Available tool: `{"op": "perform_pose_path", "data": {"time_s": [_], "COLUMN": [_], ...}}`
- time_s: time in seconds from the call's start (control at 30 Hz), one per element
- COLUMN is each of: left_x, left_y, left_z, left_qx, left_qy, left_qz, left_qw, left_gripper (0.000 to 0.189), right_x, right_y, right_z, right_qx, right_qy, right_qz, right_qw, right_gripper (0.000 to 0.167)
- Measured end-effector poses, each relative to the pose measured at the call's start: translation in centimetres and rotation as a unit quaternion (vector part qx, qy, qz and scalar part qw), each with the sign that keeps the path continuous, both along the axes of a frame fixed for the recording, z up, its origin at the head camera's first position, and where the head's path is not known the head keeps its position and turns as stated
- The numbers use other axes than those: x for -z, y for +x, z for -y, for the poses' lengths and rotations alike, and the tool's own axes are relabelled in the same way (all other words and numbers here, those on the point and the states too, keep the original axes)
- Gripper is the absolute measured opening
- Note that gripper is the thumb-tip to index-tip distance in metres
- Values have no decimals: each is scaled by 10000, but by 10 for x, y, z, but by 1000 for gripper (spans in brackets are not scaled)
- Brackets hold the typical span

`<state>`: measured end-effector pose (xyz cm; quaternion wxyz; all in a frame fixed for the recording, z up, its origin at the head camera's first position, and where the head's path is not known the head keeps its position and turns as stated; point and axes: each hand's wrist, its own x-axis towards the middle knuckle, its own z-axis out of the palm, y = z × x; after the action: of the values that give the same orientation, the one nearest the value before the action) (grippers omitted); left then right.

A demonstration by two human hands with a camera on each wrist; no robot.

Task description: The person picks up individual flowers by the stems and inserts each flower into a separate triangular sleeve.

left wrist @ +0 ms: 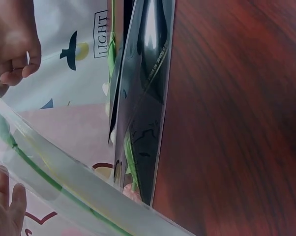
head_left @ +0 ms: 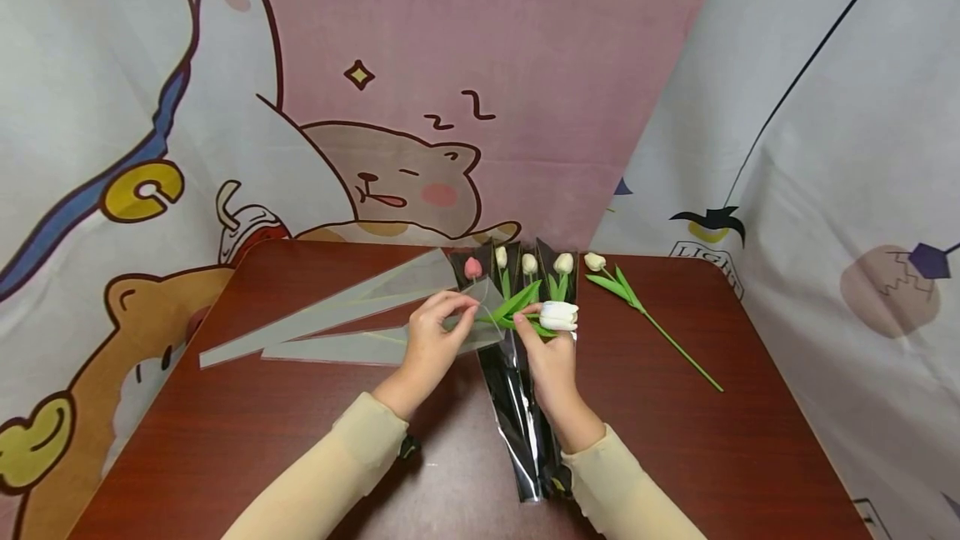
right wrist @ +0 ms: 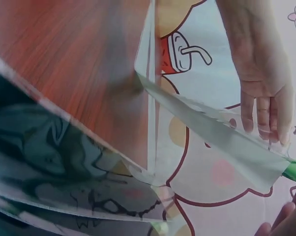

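Observation:
My left hand (head_left: 435, 327) pinches the mouth of a long clear-and-whitish flower sleeve (head_left: 330, 347), which tapers away to the left. My right hand (head_left: 551, 365) holds an artificial white tulip (head_left: 559, 315) by the stem just below its bloom, thumb and fingers close to the green leaves (head_left: 517, 302). Bloom and upper leaves are outside the sleeve. In the left wrist view the tulip's green stem (left wrist: 59, 189) shows through the film, lying lengthwise inside the sleeve. The right wrist view has the left hand (right wrist: 266, 98) above the sleeve's mouth and the right fingers (right wrist: 281, 221) below it.
Several tulips in black-backed sleeves (head_left: 510, 394) lie side by side under the hands, one pink tulip (head_left: 472, 267) and the others white. Another whitish sleeve (head_left: 322, 307) lies flat at the left. A loose white tulip (head_left: 595, 262) rests on the brown table (head_left: 675, 457) at the right.

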<state>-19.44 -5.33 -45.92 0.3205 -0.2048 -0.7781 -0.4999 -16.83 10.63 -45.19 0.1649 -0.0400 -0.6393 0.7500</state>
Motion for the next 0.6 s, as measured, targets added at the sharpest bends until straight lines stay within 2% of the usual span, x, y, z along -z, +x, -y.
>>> {"op": "perform_pose_path", "data": {"time_s": [0.1, 0.2, 0.37, 0.5, 0.6], "left_x": [1, 2, 2, 2, 1], "left_y": [-1, -1, -2, -2, -3], "left_z": [-1, -2, -4, -2, 0], "left_qx": [-14, 44, 182, 75, 30], "left_qy": [-1, -53, -279, -296, -225], "left_qz": [-60, -78, -38, -42, -37], "left_qw": [10000, 9999, 9994, 9995, 9997], "left_gripper": [4, 4, 5, 4, 4], "right_x": [0, 1, 5, 5, 5], "right_y": [-1, -3, -7, -9, -10], "right_z": [-1, 0, 5, 4, -1], "right_qx": [94, -2, -464, -775, -985], "right_qy": [-52, -55, 180, 508, 934], "right_qz": [50, 118, 388, 711, 979], "right_qw": [9999, 9999, 9980, 9932, 9859], "right_gripper": [19, 24, 26, 29, 37]}}
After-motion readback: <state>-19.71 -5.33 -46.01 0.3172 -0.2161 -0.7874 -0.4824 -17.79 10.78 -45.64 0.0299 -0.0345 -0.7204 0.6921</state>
